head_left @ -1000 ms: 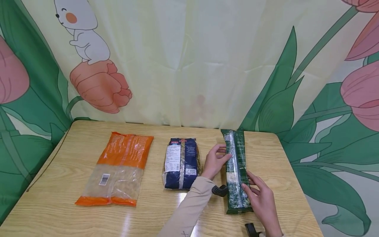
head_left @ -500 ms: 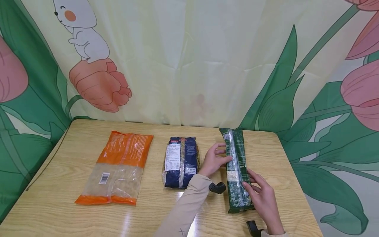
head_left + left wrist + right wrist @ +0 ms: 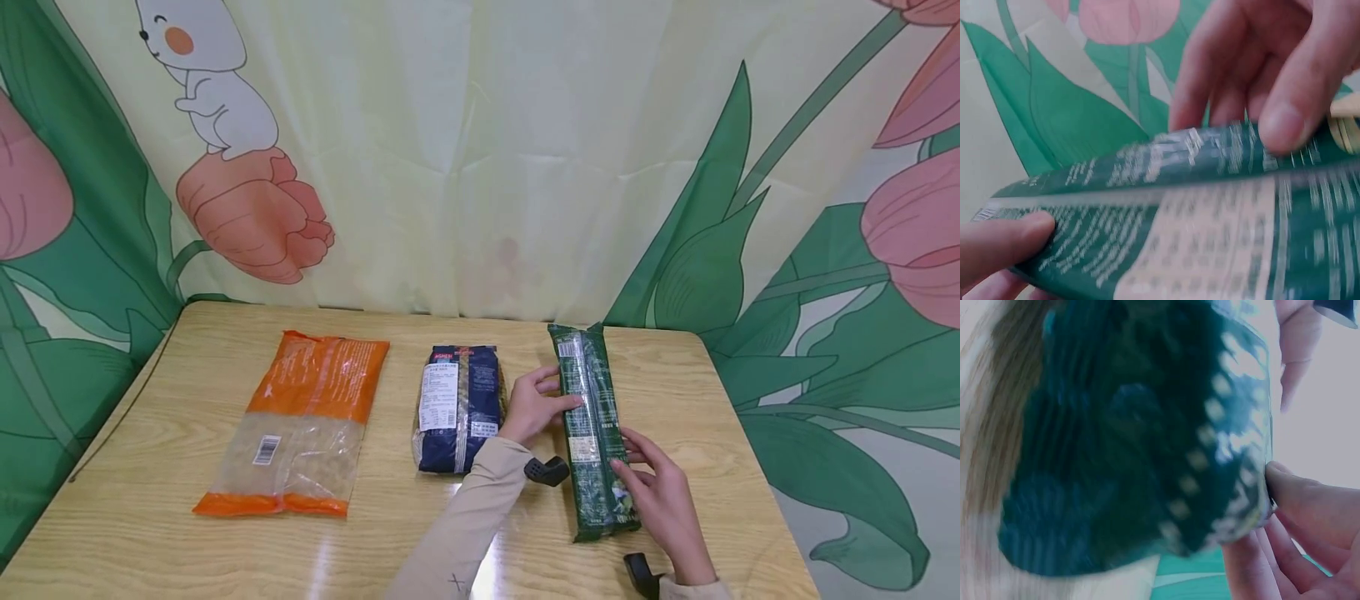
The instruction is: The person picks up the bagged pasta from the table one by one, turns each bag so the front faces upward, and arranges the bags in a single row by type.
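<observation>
A long dark green plastic packet (image 3: 588,467), with a pale seam and printed text, leans slightly left in the head view. My left hand (image 3: 531,408) pinches its left edge, thumb on top and fingers at the side and below. Lower down, my right hand (image 3: 660,492) grips the right edge, its thumb on the face. In the left wrist view the packet's printed face (image 3: 1210,237) lies between both hands. The right wrist view shows the packet's lower end (image 3: 1135,437) blurred, raised off the wood on the side seen; its contents are hidden.
A dark blue packet (image 3: 480,400) with a white label lies just left of my left hand. Farther left is a large orange and clear bag (image 3: 322,379) with a barcode. Behind the wooden table (image 3: 150,517) hangs a curtain (image 3: 480,167) printed with tulips.
The green packet's upper end has swung a little to the left, so it now slants. Both hands keep hold and have shifted slightly left with it. The other bags stay put.
</observation>
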The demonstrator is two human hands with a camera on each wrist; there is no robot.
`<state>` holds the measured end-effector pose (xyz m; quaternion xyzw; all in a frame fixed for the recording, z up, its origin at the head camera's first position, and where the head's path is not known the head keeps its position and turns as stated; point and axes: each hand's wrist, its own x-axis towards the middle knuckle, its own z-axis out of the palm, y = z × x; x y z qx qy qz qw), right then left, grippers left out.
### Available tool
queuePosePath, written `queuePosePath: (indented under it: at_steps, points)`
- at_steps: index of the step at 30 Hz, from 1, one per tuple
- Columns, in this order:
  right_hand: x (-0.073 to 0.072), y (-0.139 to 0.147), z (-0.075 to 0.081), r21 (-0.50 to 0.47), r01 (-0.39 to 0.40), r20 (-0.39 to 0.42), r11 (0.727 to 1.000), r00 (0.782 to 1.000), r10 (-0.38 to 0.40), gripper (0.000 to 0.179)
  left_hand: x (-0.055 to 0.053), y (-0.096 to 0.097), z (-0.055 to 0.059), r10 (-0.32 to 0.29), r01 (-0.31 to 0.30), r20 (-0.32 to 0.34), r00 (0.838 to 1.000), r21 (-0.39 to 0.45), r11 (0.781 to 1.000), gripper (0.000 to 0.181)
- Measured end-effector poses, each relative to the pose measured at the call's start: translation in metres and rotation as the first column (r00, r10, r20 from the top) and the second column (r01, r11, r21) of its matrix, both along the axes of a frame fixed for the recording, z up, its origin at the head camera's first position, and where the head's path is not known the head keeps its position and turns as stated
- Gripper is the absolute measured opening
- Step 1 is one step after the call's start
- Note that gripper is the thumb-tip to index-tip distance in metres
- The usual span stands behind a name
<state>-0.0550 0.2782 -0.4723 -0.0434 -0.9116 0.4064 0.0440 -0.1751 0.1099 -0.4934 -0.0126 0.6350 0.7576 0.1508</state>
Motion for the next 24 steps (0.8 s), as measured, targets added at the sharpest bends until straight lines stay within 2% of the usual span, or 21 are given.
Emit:
queuePosePath:
  at_steps: [7,16,20,24]
  points:
    - [-0.004,-0.002,0.002,-0.008,0.015,0.077,1.0,0.997,-0.014,0.047,0.004,0.0,0.006,0.042,-0.042,-0.008,0.999,0.04,0.998,0.052]
    - [-0.007,-0.014,-0.001,0.096,-0.112,0.088,0.989,0.991,0.104,0.07,0.006,0.001,0.011,0.113,-0.112,-0.004,0.994,0.087,0.99,0.048]
    - [-0.008,-0.021,0.001,0.148,-0.109,0.073,0.983,0.992,0.099,0.08,0.008,0.0,0.016,0.11,-0.109,-0.004,0.994,0.088,0.99,0.048]
    - [-0.009,-0.024,0.004,0.188,-0.106,0.074,0.976,0.993,0.093,0.086,0.009,-0.002,0.018,0.079,-0.075,-0.035,0.996,0.091,0.993,0.049]
